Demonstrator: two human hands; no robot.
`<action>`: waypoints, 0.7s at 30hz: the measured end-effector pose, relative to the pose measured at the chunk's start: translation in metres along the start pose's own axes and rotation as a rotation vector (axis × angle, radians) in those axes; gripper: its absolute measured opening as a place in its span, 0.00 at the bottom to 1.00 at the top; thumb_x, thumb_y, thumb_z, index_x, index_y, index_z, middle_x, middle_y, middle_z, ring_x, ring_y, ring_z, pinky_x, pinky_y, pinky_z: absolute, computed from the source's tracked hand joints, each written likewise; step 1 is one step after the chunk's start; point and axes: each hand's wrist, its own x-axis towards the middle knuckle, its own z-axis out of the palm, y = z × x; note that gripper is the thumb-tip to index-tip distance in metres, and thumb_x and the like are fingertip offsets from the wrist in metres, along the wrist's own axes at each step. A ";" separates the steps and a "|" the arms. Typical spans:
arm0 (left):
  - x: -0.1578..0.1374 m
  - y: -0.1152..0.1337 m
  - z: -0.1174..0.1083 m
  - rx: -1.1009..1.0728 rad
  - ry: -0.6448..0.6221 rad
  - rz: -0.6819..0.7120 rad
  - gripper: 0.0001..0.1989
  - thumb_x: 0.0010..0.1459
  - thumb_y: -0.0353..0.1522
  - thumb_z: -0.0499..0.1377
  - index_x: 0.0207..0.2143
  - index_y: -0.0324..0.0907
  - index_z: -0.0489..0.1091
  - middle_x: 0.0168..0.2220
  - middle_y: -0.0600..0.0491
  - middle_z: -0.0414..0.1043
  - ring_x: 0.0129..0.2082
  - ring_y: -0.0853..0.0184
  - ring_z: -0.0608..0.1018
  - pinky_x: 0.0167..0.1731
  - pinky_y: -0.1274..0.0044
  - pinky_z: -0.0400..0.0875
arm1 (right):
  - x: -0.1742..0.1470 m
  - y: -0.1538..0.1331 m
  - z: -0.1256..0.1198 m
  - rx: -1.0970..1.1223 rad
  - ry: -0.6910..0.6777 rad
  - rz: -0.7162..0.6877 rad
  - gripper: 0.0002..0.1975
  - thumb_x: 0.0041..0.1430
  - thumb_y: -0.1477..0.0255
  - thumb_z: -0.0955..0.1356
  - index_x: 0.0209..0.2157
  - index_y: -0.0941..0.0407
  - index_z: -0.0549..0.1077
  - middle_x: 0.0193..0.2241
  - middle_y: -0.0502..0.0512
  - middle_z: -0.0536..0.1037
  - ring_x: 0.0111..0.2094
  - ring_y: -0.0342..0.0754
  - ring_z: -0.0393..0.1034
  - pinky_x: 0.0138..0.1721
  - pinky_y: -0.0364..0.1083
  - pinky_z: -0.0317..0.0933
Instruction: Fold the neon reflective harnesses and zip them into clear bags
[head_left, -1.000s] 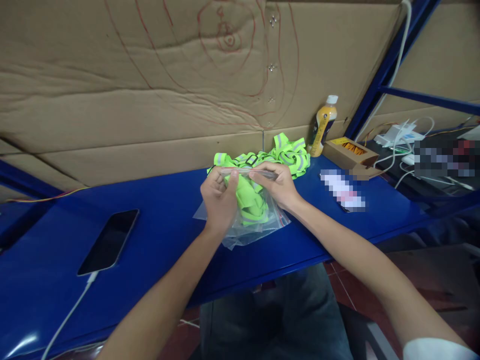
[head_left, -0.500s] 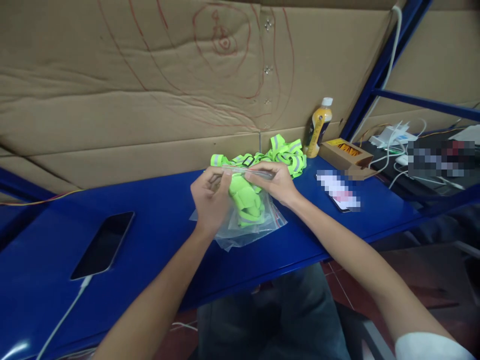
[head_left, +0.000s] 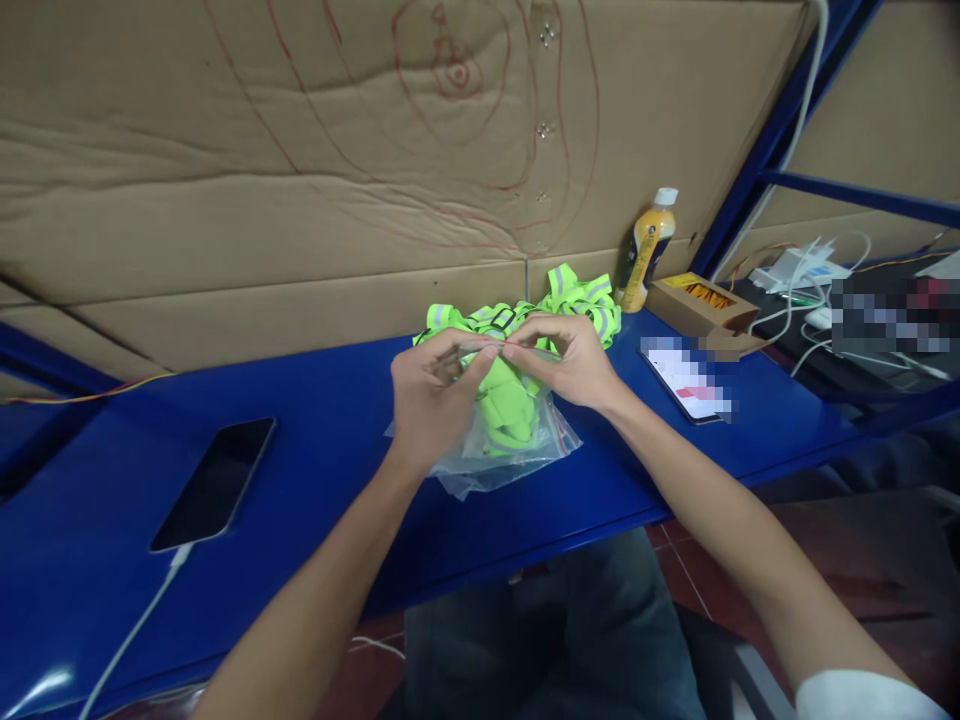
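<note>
My left hand and my right hand pinch the top edge of a clear zip bag, thumbs and fingertips almost meeting at its middle. Inside the bag lies a folded bundle of neon-green strap. More clear plastic bags lie flat beneath it on the blue table. Just behind my hands sits a heap of neon-green reflective straps with grey stripes and a black buckle. My fingers hide part of the bag's top.
A dark phone with a white charging cable lies at left. On the right are a lit phone, a yellow bottle and an open cardboard box. A cardboard wall stands behind the blue table.
My left hand has slid right along the bag's top edge, so both hands' fingertips are now closer together. The whole view has shifted slightly.
</note>
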 end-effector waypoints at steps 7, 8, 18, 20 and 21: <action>0.003 -0.007 -0.002 -0.040 -0.007 -0.057 0.06 0.59 0.38 0.75 0.35 0.45 0.86 0.35 0.51 0.85 0.36 0.62 0.85 0.40 0.71 0.81 | 0.000 0.010 0.003 0.081 0.033 -0.004 0.14 0.60 0.56 0.80 0.33 0.52 0.84 0.31 0.52 0.84 0.33 0.46 0.74 0.38 0.48 0.67; 0.003 -0.009 -0.003 -0.053 0.015 -0.056 0.06 0.58 0.37 0.75 0.35 0.46 0.86 0.35 0.51 0.85 0.36 0.62 0.85 0.39 0.71 0.81 | 0.000 0.012 0.002 0.126 0.014 0.038 0.16 0.58 0.55 0.81 0.34 0.52 0.85 0.32 0.52 0.85 0.33 0.46 0.75 0.38 0.48 0.69; 0.004 -0.032 -0.002 -0.192 0.048 -0.157 0.09 0.59 0.39 0.74 0.36 0.44 0.86 0.40 0.48 0.86 0.43 0.57 0.87 0.53 0.63 0.82 | 0.003 0.023 0.003 0.150 0.139 0.140 0.21 0.47 0.49 0.83 0.31 0.52 0.85 0.33 0.53 0.86 0.35 0.49 0.78 0.42 0.49 0.73; 0.005 -0.035 -0.003 -0.216 0.093 -0.168 0.09 0.57 0.39 0.75 0.37 0.45 0.86 0.40 0.48 0.86 0.44 0.56 0.86 0.52 0.63 0.82 | 0.003 0.025 0.003 0.190 0.113 0.190 0.22 0.46 0.49 0.84 0.31 0.53 0.85 0.31 0.52 0.85 0.32 0.48 0.76 0.38 0.48 0.72; 0.005 -0.035 -0.004 -0.234 0.110 -0.179 0.10 0.56 0.40 0.76 0.37 0.45 0.86 0.41 0.47 0.86 0.44 0.56 0.86 0.51 0.64 0.83 | 0.003 0.026 0.003 0.201 0.106 0.208 0.23 0.46 0.50 0.84 0.30 0.53 0.84 0.29 0.52 0.84 0.31 0.47 0.75 0.36 0.47 0.71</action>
